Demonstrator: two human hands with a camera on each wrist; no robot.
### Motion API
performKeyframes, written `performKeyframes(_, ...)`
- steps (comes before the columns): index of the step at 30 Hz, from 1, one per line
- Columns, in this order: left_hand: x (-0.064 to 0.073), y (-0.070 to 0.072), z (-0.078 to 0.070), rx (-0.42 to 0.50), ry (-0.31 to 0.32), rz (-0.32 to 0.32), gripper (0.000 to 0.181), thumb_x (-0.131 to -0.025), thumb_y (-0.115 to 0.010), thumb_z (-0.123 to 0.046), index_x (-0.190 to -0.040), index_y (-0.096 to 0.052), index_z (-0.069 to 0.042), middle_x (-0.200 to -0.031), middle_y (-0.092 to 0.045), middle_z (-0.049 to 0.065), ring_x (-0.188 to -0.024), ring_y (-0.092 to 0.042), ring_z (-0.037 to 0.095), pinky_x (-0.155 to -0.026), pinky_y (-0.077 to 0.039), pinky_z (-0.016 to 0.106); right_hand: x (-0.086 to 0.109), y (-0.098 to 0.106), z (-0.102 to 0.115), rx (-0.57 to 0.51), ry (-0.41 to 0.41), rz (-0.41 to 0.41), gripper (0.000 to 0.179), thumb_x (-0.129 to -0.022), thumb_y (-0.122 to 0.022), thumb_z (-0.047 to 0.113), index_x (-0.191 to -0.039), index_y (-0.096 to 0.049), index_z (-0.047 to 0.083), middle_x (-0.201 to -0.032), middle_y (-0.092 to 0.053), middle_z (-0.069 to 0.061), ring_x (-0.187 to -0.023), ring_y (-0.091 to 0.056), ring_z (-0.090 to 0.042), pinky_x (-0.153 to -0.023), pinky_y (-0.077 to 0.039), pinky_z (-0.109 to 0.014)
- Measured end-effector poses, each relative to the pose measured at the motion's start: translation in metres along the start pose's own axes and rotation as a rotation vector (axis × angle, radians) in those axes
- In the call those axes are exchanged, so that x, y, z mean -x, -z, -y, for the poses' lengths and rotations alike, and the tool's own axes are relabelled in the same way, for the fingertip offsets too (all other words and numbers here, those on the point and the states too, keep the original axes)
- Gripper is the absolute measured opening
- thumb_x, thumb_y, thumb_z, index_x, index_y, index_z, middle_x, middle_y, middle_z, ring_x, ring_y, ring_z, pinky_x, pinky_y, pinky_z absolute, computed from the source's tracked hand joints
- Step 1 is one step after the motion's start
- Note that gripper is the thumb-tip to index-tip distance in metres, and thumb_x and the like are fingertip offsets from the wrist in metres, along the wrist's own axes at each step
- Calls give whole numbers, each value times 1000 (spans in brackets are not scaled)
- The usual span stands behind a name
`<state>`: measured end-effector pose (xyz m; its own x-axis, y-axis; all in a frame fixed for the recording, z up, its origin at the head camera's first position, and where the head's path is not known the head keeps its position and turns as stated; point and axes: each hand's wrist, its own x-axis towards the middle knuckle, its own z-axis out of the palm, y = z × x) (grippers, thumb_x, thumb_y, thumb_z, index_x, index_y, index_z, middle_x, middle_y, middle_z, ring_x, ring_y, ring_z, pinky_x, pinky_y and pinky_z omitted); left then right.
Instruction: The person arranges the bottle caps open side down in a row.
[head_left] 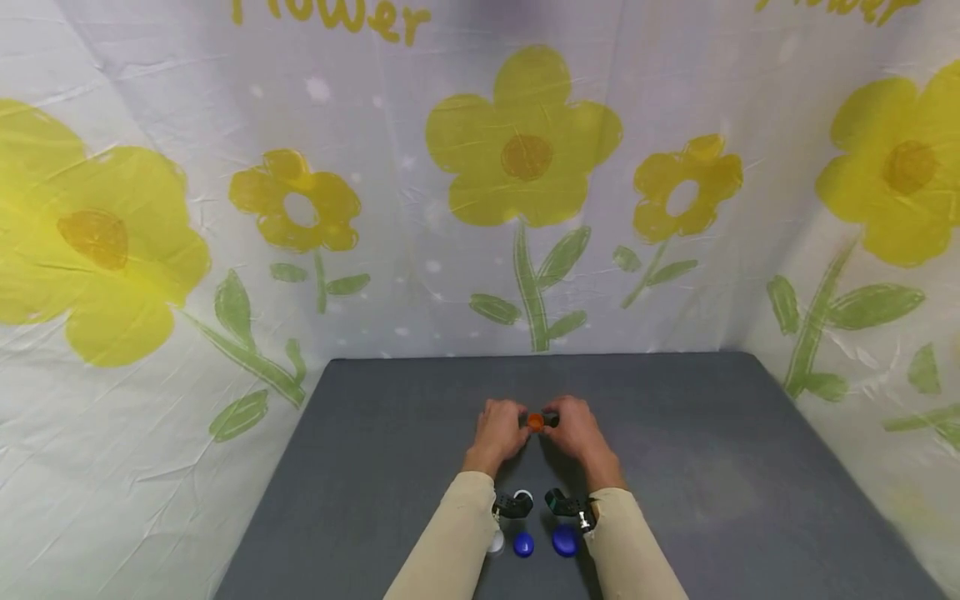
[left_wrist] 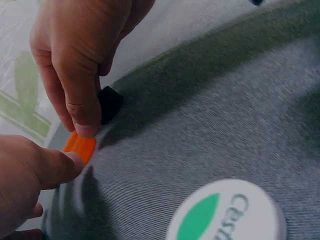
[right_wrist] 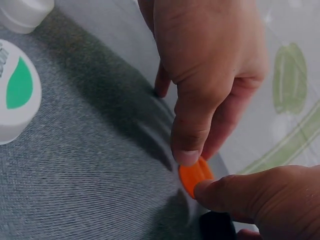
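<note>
An orange bottle cap (head_left: 536, 422) sits between my two hands at the far middle of the table. My left hand (head_left: 499, 429) pinches its left edge, the thumb (left_wrist: 70, 165) lying against the orange surface. From the other side my right hand (head_left: 576, 427) grips the same cap (right_wrist: 195, 176) by thumb and fingertips. A small black piece (left_wrist: 110, 105) shows beside the right fingers, and its lower part is hidden in the right wrist view.
Nearer my body lie a white cap with a green leaf (left_wrist: 227, 215), a second white cap (head_left: 495, 543), a small blue cap (head_left: 523, 544) and a larger blue cap (head_left: 566, 540). The dark grey table (head_left: 690, 467) ends at a flower-printed curtain (head_left: 420, 283).
</note>
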<state>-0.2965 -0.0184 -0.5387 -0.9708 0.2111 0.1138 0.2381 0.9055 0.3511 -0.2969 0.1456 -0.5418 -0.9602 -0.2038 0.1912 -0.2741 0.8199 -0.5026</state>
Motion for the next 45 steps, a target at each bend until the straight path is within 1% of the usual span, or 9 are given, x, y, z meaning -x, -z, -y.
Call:
performKeyframes(2, 1, -2, 0, 0, 0, -17, 21, -87, -79, -28, -106, -79, -18, -109, -75, 1, -106, -60, 31, -88, -50, 52, 0, -2, 0, 5, -4, 3, 23, -79, -84, 13, -100, -78, 5, -103, -74, -11, -100, -67, -35, -88, -53, -50)
performKeyframes(6, 1, -5, -1, 11, 15, -33, 17, -87, -80, -27, -101, -79, -19, -106, -75, 1, -105, -59, 30, -87, -48, 51, 0, -6, 0, 7, -26, 1, 18, -80, -84, 14, -97, -79, 7, -99, -74, -8, -97, -67, -33, -87, -53, -49)
performKeyframes(11, 1, -7, -1, 36, 45, -48, 17, -88, -79, -28, -103, -80, -20, -107, -75, 0, -108, -60, 29, -92, -48, 52, 1, -6, 1, 3, -9, -32, 16, -81, -83, 15, -95, -80, 7, -99, -74, -9, -99, -67, -33, -89, -52, -49)
performKeyframes(15, 0, -2, -2, 54, 43, -84, 16, -88, -79, -27, -103, -80, -21, -106, -75, -1, -107, -62, 28, -92, -50, 52, 1, -1, 4, -4, 16, -56, 15, -82, -82, 13, -95, -80, 7, -101, -74, -10, -101, -66, -34, -92, -51, -50)
performKeyframes(24, 6, 22, -3, 119, 15, -105, 19, -88, -79, -30, -106, -80, -22, -109, -75, -1, -107, -66, 26, -91, -54, 46, 5, 22, 17, -2, 59, -78, 17, -84, -80, 15, -99, -79, 8, -116, -70, -16, -113, -62, -38, -99, -47, -53)
performKeyframes(33, 14, 49, -6, 146, -89, -116, 17, -88, -79, -30, -104, -80, -23, -112, -74, -6, -110, -66, 21, -95, -53, 42, 15, 47, 34, -10, 99, -94, 21, -84, -81, 18, -103, -79, 7, -126, -67, -19, -119, -59, -41, -102, -44, -58)
performKeyframes(40, 24, 70, -10, 129, -164, -142, 18, -89, -78, -32, -103, -80, -22, -116, -73, -5, -115, -62, 23, -100, -49, 46, 23, 61, 46, 2, 142, -123, 23, -85, -81, 21, -104, -79, 8, -127, -67, -19, -121, -58, -41, -104, -42, -59)
performKeyframes(42, 28, 75, -10, 124, -180, -139, 18, -89, -78, -32, -103, -80, -22, -115, -74, -6, -114, -63, 23, -99, -50, 46, 27, 64, 50, 4, 144, -122, 24, -85, -81, 22, -105, -79, 9, -128, -66, -19, -123, -57, -42, -104, -42, -60)
performKeyframes(45, 34, 81, -11, 122, -186, -109, 19, -90, -77, -34, -105, -79, -23, -112, -75, -7, -112, -65, 21, -98, -50, 45, 34, 68, 55, 5, 144, -115, 24, -85, -82, 23, -105, -79, 10, -129, -66, -18, -124, -55, -42, -105, -42, -61)
